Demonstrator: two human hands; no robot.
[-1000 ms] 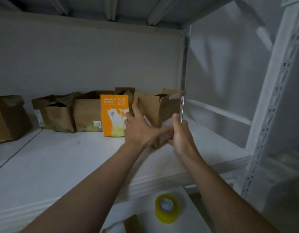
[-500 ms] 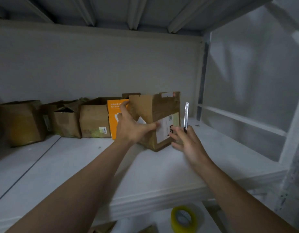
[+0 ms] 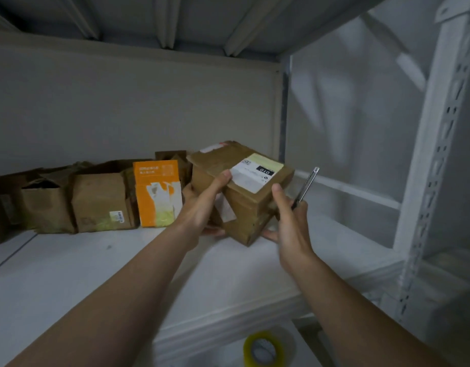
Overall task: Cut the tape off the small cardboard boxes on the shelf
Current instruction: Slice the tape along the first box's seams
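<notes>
A small brown cardboard box (image 3: pixel 244 207) with a white shipping label on top is tilted and lifted off the white shelf (image 3: pixel 96 274). My left hand (image 3: pixel 202 205) grips its left side, thumb on the top edge and fingers underneath. My right hand (image 3: pixel 289 218) holds a slim metal utility knife (image 3: pixel 306 186) pointing up and also touches the box's right side with thumb and fingertips. Strips of tape show on the box's front face.
Several opened brown boxes (image 3: pixel 99 202) and an orange packet (image 3: pixel 157 192) line the back of the shelf. A yellow tape roll (image 3: pixel 263 350) lies on the shelf below. A white perforated upright (image 3: pixel 427 181) stands at the right.
The box has been lifted off the shelf and tipped so its labelled face points up. Both hands now close around it; the knife stays in my right hand.
</notes>
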